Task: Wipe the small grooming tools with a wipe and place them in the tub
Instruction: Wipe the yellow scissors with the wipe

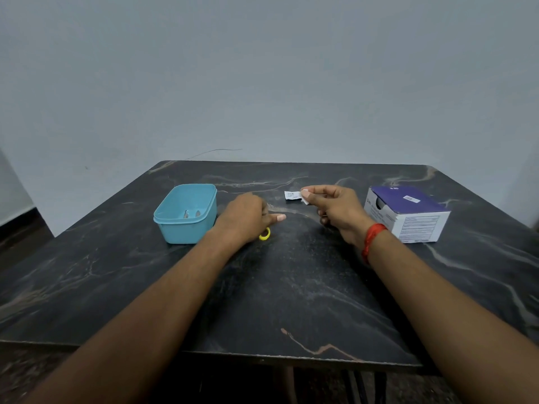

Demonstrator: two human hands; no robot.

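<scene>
Two small metal tools point(191, 213) lie in the light-blue plastic tub point(186, 232); right hand point(335, 209) pinches a white wipe point(305, 198), left hand point(243, 218) covers the yellow-ringed tool point(264, 234) seemingly due next, grip unclear.

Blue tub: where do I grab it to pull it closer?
On the blue tub, pinch the right wall's rim from above; the left hand is nearest. It stands upright and open, and the out-turned lip offers a grip clear of the tools inside.
</scene>
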